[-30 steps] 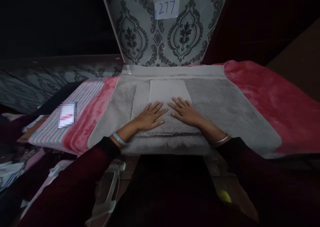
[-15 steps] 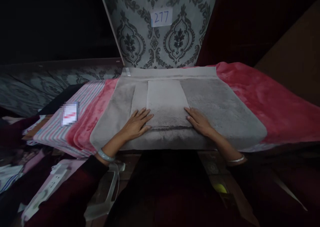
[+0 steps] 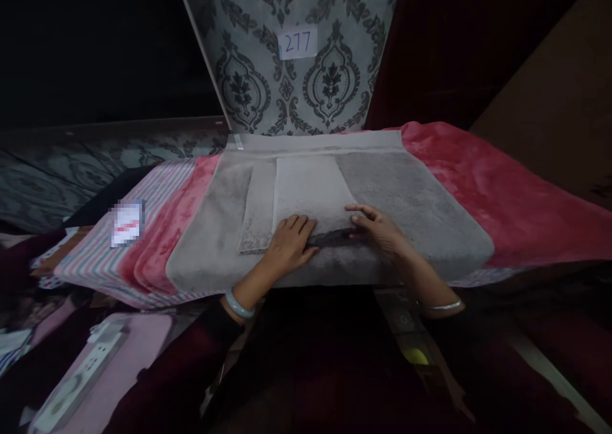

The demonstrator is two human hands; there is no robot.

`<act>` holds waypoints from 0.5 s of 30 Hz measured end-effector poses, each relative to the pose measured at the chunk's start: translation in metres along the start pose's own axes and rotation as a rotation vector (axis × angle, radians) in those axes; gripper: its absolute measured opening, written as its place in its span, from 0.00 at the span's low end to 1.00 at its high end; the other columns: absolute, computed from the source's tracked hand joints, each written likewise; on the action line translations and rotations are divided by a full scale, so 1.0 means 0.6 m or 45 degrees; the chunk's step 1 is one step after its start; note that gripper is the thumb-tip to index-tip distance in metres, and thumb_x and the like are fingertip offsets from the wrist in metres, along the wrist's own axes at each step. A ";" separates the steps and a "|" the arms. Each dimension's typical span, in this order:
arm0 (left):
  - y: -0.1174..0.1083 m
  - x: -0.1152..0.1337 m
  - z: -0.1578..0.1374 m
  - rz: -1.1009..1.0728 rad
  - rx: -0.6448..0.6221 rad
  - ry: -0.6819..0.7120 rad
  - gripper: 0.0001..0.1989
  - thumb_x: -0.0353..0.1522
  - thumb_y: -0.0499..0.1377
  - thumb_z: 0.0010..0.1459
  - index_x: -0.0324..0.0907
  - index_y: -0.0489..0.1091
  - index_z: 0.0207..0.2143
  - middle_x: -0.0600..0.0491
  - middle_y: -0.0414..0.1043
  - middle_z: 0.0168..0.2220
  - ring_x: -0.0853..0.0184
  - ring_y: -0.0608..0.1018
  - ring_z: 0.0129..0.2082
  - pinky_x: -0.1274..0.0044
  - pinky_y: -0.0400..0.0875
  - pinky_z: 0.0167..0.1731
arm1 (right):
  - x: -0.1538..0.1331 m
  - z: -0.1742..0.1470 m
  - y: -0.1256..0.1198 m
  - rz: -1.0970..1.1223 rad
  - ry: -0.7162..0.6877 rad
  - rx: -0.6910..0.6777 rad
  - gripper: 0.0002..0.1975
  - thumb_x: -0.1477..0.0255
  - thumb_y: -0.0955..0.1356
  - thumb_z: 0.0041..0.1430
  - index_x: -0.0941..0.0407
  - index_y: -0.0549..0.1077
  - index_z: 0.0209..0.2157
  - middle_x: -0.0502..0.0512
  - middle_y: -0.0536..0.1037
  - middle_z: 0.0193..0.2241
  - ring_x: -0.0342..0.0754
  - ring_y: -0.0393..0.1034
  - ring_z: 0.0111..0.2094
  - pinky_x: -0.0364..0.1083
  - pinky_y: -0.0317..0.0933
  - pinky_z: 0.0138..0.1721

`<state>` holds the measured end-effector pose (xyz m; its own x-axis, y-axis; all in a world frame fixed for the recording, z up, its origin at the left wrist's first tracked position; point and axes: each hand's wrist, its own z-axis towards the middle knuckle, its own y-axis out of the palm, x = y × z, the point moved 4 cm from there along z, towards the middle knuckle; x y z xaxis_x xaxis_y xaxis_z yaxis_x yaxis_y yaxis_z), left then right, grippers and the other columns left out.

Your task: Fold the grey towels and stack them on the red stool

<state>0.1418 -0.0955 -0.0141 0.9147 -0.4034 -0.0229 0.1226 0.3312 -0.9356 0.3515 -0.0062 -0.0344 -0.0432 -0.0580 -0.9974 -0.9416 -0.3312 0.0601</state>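
Grey plush towel, spread over a pink blanket, is taken as the landmark for this entry. Far to its left, low in the view, a white power strip is seen lying on a pale pink surface. Just left of the towel, a striped cloth is laid beside and partly under the pink blanket, and a pixelated white label is seen resting on it. On the towel's left half, a narrower folded panel of the same grey pile is laid along the middle, its near edge lifted slightly so that a dark gap is shown beneath. The left hand is placed at that near edge, fingers curled down over the fold; whether the cloth is pinched or only pressed cannot be told. A pale bangle is worn on its wrist. Directly right of it, the right hand is set at the same edge, thumb and fingers closed around the lifted fold, the cloth being gripped. A thin silver bangle is worn on that wrist. Behind the towel, a patterned grey panel is stood upright, and a paper tag marked 277 is fixed to it.
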 end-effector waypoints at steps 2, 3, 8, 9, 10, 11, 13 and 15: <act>-0.001 0.011 0.011 0.032 -0.007 -0.057 0.30 0.41 0.60 0.63 0.36 0.62 0.63 0.37 0.68 0.59 0.49 0.70 0.56 0.60 0.67 0.54 | -0.011 0.002 0.011 0.209 0.061 -0.016 0.19 0.64 0.77 0.46 0.51 0.77 0.42 0.48 0.78 0.36 0.46 0.76 0.31 0.46 0.74 0.33; -0.001 0.017 0.016 0.053 -0.008 -0.089 0.31 0.41 0.61 0.63 0.36 0.62 0.64 0.37 0.68 0.59 0.49 0.70 0.56 0.60 0.66 0.54 | -0.016 0.003 0.016 0.277 0.078 -0.025 0.19 0.66 0.78 0.46 0.51 0.76 0.41 0.47 0.78 0.34 0.46 0.77 0.31 0.45 0.74 0.32; 0.008 0.042 0.043 0.129 -0.015 -0.233 0.30 0.36 0.60 0.62 0.36 0.59 0.64 0.38 0.67 0.59 0.50 0.70 0.54 0.62 0.66 0.50 | -0.032 0.006 0.027 0.437 0.142 -0.056 0.16 0.70 0.77 0.48 0.52 0.75 0.39 0.48 0.79 0.32 0.46 0.78 0.31 0.47 0.75 0.35; 0.011 0.044 0.047 0.139 -0.020 -0.258 0.28 0.33 0.59 0.63 0.36 0.60 0.64 0.39 0.68 0.58 0.51 0.70 0.53 0.62 0.66 0.49 | -0.032 0.006 0.026 0.451 0.151 -0.057 0.16 0.71 0.77 0.48 0.52 0.75 0.39 0.48 0.79 0.32 0.46 0.78 0.31 0.47 0.75 0.35; 0.015 0.044 0.049 0.151 -0.025 -0.281 0.26 0.31 0.57 0.64 0.37 0.61 0.63 0.39 0.69 0.57 0.51 0.71 0.52 0.62 0.67 0.48 | -0.031 0.005 0.025 0.462 0.162 -0.058 0.16 0.71 0.77 0.48 0.53 0.75 0.39 0.48 0.79 0.32 0.47 0.78 0.31 0.47 0.75 0.35; 0.018 0.042 0.050 0.162 -0.030 -0.300 0.24 0.28 0.55 0.64 0.37 0.62 0.62 0.39 0.70 0.56 0.52 0.71 0.52 0.62 0.67 0.48 | -0.030 0.005 0.024 0.470 0.172 -0.059 0.16 0.71 0.77 0.47 0.53 0.76 0.39 0.48 0.79 0.32 0.47 0.78 0.31 0.47 0.75 0.35; 0.023 0.037 0.049 0.182 -0.037 -0.310 0.22 0.25 0.51 0.65 0.37 0.63 0.61 0.39 0.71 0.56 0.53 0.71 0.52 0.63 0.67 0.48 | -0.025 0.003 0.023 0.488 0.188 -0.061 0.15 0.71 0.77 0.47 0.52 0.76 0.39 0.48 0.80 0.32 0.47 0.77 0.31 0.46 0.75 0.35; 0.026 0.033 0.046 0.189 -0.049 -0.289 0.21 0.24 0.49 0.66 0.36 0.65 0.60 0.39 0.71 0.56 0.53 0.71 0.53 0.63 0.67 0.49 | -0.018 0.000 0.020 0.507 0.197 -0.061 0.15 0.71 0.76 0.48 0.52 0.77 0.40 0.48 0.80 0.33 0.47 0.77 0.31 0.46 0.74 0.34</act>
<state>0.1726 -0.0752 -0.0193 0.9851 -0.1496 -0.0853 -0.0301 0.3380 -0.9407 0.3406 -0.0095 -0.0228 -0.3460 -0.3298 -0.8783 -0.8448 -0.2978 0.4446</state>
